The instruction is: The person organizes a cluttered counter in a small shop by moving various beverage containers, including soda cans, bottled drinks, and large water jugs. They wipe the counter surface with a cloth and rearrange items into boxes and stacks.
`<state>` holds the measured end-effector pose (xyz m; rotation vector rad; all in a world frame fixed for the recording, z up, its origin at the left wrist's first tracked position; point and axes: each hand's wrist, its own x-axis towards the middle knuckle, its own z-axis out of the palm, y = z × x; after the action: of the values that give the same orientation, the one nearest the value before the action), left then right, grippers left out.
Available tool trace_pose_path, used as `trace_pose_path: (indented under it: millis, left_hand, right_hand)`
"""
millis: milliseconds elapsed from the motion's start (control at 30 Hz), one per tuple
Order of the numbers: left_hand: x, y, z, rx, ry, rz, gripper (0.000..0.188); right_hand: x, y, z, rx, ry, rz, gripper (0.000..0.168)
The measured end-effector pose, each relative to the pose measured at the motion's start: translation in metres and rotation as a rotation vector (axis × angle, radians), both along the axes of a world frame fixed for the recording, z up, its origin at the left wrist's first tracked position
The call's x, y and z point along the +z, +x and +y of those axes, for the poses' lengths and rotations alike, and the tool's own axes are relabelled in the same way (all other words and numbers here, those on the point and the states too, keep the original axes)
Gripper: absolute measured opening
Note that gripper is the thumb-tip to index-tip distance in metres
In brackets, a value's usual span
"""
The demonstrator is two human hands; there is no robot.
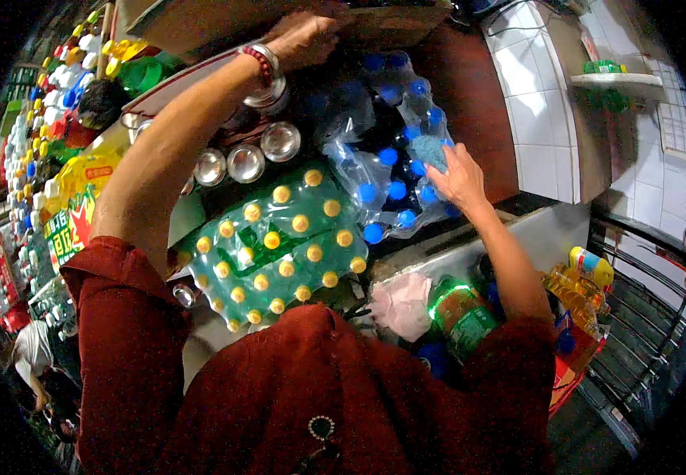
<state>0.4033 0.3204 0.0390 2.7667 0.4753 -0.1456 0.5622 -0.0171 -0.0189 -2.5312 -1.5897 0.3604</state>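
Note:
My right hand [460, 178] grips a blue-grey cloth or scouring pad [429, 152] over the right side of a pack of blue-capped bottles [388, 157], whose clear plastic wrap is torn open. Farther away, my left hand [304, 38] reaches to the edge of a cardboard box [390, 27]; its fingers are blurred and partly in shadow, so what it touches is unclear. A red bead bracelet and a pale bangle circle the left wrist. In front of my body lies a shrink-wrapped pack of green bottles with yellow caps [271, 240]. Several glass jars or glasses [245, 163] stand beyond it.
Many bottles with coloured caps fill the left side. A pink cloth [401, 306] and a large green bottle [461, 314] lie near my right side, with oil bottles [574, 291] beyond. White tiled wall [536, 101] and a metal rack [634, 297] bound the right. Another person [34, 356] appears at the lower left.

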Motion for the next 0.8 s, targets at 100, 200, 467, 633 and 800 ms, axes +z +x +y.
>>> trace_pose_path:
  millis: [100, 200, 467, 633, 800]
  left_hand:
    - [-0.001, -0.036, -0.038, -0.149, 0.125, -0.698, 0.037]
    - [0.006, -0.092, -0.087, -0.064, -0.161, -0.604, 0.043]
    - [0.006, -0.24, -0.17, 0.364, -0.427, -0.57, 0.033]
    - [0.0, -0.282, -0.191, 0.482, -0.478, -0.543, 0.029]
    - [-0.007, -0.276, -0.202, 0.57, -0.633, -0.571, 0.027]
  right_hand:
    - [0.013, -0.001, -0.005, -0.084, -0.09, 0.172, 0.046]
    - [0.041, -0.025, -0.004, -0.228, -0.216, 0.659, 0.05]
    - [0.056, -0.203, 0.007, -0.05, -0.11, 1.039, 0.039]
    - [0.074, -0.299, 0.036, 0.108, -0.371, 0.602, 0.058]
    - [0.084, -0.27, 0.023, 0.27, -0.053, 0.475, 0.052]
